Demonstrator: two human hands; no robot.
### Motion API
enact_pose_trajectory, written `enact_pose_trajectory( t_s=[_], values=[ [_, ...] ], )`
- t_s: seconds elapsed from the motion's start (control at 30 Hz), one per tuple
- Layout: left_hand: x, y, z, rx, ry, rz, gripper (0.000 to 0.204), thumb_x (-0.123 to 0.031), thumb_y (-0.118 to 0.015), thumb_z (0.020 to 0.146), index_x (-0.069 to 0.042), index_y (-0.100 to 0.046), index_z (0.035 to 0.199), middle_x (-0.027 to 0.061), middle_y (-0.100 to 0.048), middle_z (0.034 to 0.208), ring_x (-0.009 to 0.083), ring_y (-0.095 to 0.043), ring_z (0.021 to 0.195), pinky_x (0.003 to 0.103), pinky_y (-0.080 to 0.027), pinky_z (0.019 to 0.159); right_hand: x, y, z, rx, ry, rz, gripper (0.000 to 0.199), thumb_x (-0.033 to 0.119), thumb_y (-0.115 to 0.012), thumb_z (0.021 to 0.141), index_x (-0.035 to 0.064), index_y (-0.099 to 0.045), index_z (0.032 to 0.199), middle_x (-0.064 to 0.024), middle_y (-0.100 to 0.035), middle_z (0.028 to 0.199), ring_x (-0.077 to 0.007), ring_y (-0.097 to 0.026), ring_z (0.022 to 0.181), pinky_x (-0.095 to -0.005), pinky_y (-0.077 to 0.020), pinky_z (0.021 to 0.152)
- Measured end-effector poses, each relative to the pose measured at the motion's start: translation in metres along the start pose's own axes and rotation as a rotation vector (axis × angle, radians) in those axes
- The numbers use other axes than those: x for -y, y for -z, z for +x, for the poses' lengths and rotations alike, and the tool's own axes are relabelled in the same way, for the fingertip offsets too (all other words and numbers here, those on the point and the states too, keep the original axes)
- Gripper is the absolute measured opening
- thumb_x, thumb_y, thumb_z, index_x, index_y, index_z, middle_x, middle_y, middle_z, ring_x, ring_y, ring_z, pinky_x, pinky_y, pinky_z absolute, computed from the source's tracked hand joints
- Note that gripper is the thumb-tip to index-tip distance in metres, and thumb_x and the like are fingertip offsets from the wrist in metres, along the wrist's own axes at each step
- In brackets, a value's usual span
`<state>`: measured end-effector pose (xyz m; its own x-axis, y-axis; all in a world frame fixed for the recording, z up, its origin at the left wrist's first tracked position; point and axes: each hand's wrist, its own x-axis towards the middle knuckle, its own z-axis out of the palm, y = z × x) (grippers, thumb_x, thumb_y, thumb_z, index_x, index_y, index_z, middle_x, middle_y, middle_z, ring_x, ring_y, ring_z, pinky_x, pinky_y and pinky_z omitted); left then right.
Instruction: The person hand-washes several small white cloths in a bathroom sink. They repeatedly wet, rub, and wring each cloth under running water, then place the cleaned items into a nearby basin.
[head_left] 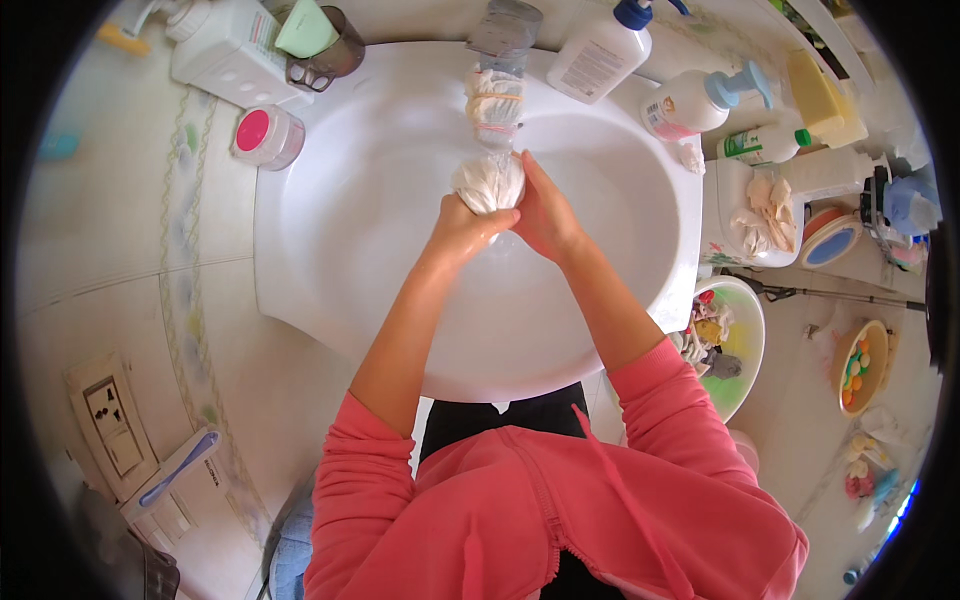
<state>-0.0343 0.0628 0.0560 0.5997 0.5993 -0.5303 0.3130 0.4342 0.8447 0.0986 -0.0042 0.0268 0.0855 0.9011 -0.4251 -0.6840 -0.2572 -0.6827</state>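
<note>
Sink (330, 230): 1 white cloth (488, 185), bunched, held over the basin below the tap (503, 30). Left hand (462, 228) and right hand (545, 215): fingers closed tight round it. Wringing looks underway; cloth not yet set down. Soap bottles (600, 50) on the surface.

Basin (380, 250) open; bottles (600, 55) crowd far rim.

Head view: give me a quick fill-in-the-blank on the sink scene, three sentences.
1. Both hands squeeze a white cloth over a white ____.
2. The jar on the person's left of the basin has a ____ lid.
3. The left hand and right hand each keep a grip on the ____.

Missing words: sink; pink; cloth
</note>
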Motion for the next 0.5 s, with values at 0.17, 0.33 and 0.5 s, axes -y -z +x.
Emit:
enact_pose_trajectory(
  t_s=[0.17,0.33,0.5],
  values=[
    [-0.004,0.009,0.0,-0.253,-0.147,0.151,0.074,-0.017,-0.076,0.073,0.003,-0.032,0.129,0.0175,-0.053,0.116,0.0249,-0.057,0.103,0.035,-0.05,0.083,0.008,-0.003,0.01,-0.083,0.051,0.025,0.052,0.044,-0.045,0.096,0.0104,-0.038,0.136,-0.0092,-0.048,0.131,-0.0248,-0.047,0.121,-0.0447,-0.0393,0.098],
    [-0.014,0.027,0.003,-0.14,-0.182,0.097,0.06,-0.016,-0.068,0.084,-0.003,-0.039,0.134,0.0146,-0.052,0.122,0.0221,-0.053,0.112,0.033,-0.044,0.091,0.012,-0.006,0.005,-0.062,0.05,-0.032,0.063,0.04,-0.058,0.091,0.0072,-0.034,0.138,-0.0107,-0.047,0.131,-0.0244,-0.045,0.122,-0.0426,-0.0394,0.099],
    [-0.025,0.029,0.004,-0.227,-0.223,0.094,0.04,-0.03,-0.064,0.091,-0.001,-0.058,0.118,0.0062,-0.062,0.098,0.0128,-0.058,0.091,0.027,-0.046,0.081,0.004,0.008,0.007,0.11,0.113,-0.437,0.08,0.031,-0.073,0.081,-0.0004,-0.029,0.14,-0.0123,-0.05,0.127,-0.0226,-0.046,0.12,-0.0376,-0.0395,0.099]
  ],
)
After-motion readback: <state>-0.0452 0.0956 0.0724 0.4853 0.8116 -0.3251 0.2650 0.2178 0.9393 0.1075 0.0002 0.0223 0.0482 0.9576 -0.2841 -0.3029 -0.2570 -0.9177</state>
